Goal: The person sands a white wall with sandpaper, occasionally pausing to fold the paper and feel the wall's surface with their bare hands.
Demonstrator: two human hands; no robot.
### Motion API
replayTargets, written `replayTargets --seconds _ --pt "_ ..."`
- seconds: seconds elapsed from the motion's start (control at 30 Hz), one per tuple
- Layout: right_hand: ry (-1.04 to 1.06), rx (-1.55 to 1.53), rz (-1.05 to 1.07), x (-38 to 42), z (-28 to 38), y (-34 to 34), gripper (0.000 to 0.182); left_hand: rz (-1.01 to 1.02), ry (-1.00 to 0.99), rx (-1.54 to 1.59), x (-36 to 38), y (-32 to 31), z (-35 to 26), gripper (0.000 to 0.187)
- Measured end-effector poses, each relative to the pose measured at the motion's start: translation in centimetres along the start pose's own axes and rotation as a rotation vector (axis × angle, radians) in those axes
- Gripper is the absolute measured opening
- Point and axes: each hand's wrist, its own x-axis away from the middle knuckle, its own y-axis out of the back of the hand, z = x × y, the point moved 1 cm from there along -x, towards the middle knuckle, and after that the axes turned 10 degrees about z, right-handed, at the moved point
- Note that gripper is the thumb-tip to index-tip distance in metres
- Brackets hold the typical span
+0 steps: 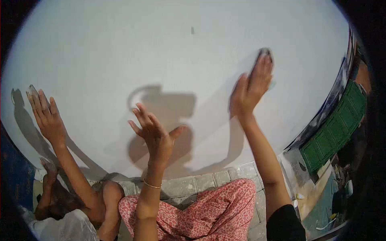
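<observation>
White wall, dark fleck at upper centre, extent done or left unclear; upper right, your right hand, flattened over a dark object, grip uncertain; centre, your left hand, spread, empty.

Right hand over dark object, probably pressed against white surface; left hand open, fingers spread.

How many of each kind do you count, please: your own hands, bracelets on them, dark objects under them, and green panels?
Hands (left hand, right hand): 2
Bracelet: 1
Dark object: 1
Green panel: 1
Total: 5
</observation>
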Motion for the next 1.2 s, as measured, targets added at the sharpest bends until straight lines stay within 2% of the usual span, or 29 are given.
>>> replayTargets --seconds 0.07,0.1,0.17,0.23,0.27,0.3,0.37,0.43,0.5,0.57,0.63,0.7,0.77,0.8,0.9,0.97,1.0,1.07,1.13,1.2 --pt "0.267 -0.035 0.234 3.6 0.8 -1.2 0.066 -0.016 -0.010 -0.020 0.2 -0.1 0.0 0.112" --pt "0.464 -0.031 0.491 5.2 0.8 -1.2 0.064 -0.012 -0.015 -0.018 0.4 -0.1 -0.1 0.112" --pt "0.823 0.023 0.529 5.3 -0.8 -0.9 0.059 0.005 -0.006 -0.007 0.5 -0.1 -0.3 0.111" --pt "0.452 0.072 0.298 2.9 -2.2 0.3 0.055 0.039 0.005 -0.026 0.6 -0.1 0.0 0.115" --pt "0.254 0.059 0.113 2.0 -2.9 0.4 0.056 0.074 0.019 -0.046 0.8 -0.3 0.0 0.120" --pt "0.259 0.061 0.114 1.9 -2.5 0.3 0.056 0.071 0.022 -0.042 0.9 -0.4 0.1 0.120" --pt "-0.024 -0.069 -0.119 2.2 -1.3 -0.2 0.057 0.058 0.014 -0.081 0.9 -0.7 0.3 0.120" --pt "0.345 -0.022 0.256 5.2 -0.7 -0.5 0.055 0.066 0.006 -0.080 1.0 -0.5 0.2 0.120" --pt "0.782 0.088 0.381 6.0 -2.2 -0.5 0.055 0.069 0.004 -0.079 0.9 -0.4 0.1 0.121" --pt "0.448 0.076 0.264 4.9 -4.4 -0.1 0.054 0.066 -0.017 -0.086 1.0 -0.4 -0.1 0.121" --pt "0.129 0.012 0.006 3.7 -3.5 0.3 0.053 0.078 -0.001 -0.081 1.2 -0.1 -0.3 0.121" --pt "0.129 -0.011 -0.044 4.4 -2.1 -0.4 0.053 0.091 -0.004 -0.080 1.0 -0.1 -0.3 0.121" --pt "0.300 0.079 0.231 6.6 -1.4 -0.3 0.051 0.060 0.018 -0.014 1.0 -0.3 -0.3 0.110" --pt "0.438 0.129 0.254 7.2 -1.6 -0.6 0.049 0.062 0.018 -0.016 1.0 -0.2 -0.3 0.110" --pt "0.433 0.127 0.209 8.1 -2.3 -1.1 0.047 0.124 0.067 -0.008 1.0 0.9 -0.6 0.102" --pt "0.416 0.123 0.209 8.2 -2.2 -1.3 0.046 -0.012 0.075 0.209 0.3 2.8 -1.3 0.088" --pt "0.424 0.130 0.205 8.2 -2.2 -1.3 0.046 -0.012 0.070 0.208 0.1 4.0 -1.9 0.088" --pt "0.430 0.141 0.196 8.0 -2.4 -1.3 0.046 -0.177 0.015 0.748 0.4 7.3 -3.3 0.077" --pt "0.417 0.130 0.214 8.1 -2.3 -1.2 0.046 -0.259 0.173 1.236 1.6 10.2 -6.5 0.069" --pt "0.418 0.144 0.215 8.2 -2.3 -1.1 0.046 -0.161 -0.258 1.368 0.7 13.1 -8.5 0.054"
